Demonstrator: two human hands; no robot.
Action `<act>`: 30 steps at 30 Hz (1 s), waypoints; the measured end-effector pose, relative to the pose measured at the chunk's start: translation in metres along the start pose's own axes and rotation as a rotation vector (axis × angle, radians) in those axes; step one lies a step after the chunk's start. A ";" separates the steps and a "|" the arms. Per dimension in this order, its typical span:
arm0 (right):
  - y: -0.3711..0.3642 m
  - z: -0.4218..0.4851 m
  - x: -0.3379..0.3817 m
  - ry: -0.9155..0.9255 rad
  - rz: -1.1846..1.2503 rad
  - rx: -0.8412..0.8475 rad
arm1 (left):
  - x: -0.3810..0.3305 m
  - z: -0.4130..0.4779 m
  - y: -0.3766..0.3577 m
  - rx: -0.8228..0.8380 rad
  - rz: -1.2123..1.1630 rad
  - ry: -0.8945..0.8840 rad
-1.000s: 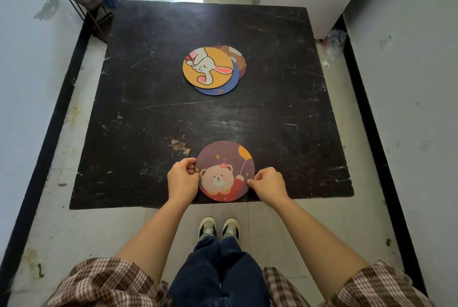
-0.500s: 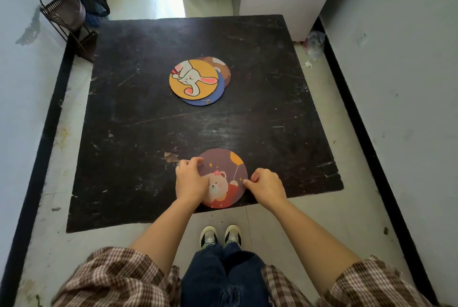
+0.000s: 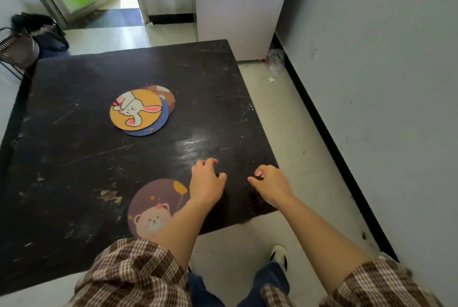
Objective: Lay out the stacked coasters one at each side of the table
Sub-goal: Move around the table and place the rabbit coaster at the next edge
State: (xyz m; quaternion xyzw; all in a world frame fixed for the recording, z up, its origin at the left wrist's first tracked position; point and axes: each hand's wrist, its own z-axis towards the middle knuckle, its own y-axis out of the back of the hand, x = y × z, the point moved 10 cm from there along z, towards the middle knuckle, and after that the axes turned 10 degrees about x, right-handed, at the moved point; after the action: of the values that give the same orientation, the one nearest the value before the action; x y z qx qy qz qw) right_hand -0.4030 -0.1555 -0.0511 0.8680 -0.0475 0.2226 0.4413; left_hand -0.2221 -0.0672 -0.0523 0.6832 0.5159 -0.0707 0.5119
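A round brown coaster with a bear (image 3: 153, 210) lies flat near the front edge of the dark table (image 3: 74, 162); my left forearm crosses its right part. A stack of three coasters sits mid-table: a yellow rabbit coaster (image 3: 135, 109) on top, a blue one (image 3: 158, 124) under it, a brown one (image 3: 163, 95) at the back. My left hand (image 3: 207, 182) hovers over the table right of the bear coaster, fingers loosely curled, holding nothing. Near the table's front right corner my right hand (image 3: 270, 184) is also empty, fingers apart.
A grey wall with a black skirting (image 3: 334, 148) runs close along the table's right side. A white cabinet (image 3: 240, 9) stands behind the far right corner, litter (image 3: 273, 61) beside it. A wire rack with dark bags (image 3: 22, 43) stands at the far left.
Both hands have let go of the bear coaster and moved right, away from it. The camera has swung right and up; the coaster stays at the front edge.
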 end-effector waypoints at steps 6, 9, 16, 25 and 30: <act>0.057 0.028 -0.068 0.068 -0.041 0.045 | -0.062 0.007 -0.061 -0.097 -0.029 0.086; 0.079 0.040 -0.102 0.110 -0.101 0.113 | -0.090 0.002 -0.094 -0.120 -0.041 0.161; 0.144 0.090 -0.136 0.222 -0.287 0.183 | -0.158 0.026 -0.123 -0.155 -0.019 0.224; 0.160 0.184 -0.086 0.346 -0.511 0.257 | -0.184 0.092 -0.097 -0.301 -0.050 0.300; 0.166 0.232 -0.021 0.457 -0.578 0.273 | -0.178 0.140 -0.064 -0.330 -0.079 0.385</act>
State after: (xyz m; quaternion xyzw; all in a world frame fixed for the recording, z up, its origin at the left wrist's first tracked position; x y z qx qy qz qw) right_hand -0.3882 -0.4415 -0.0551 0.8246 0.3282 0.2809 0.3654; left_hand -0.2926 -0.2915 -0.0464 0.5706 0.6350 0.1258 0.5054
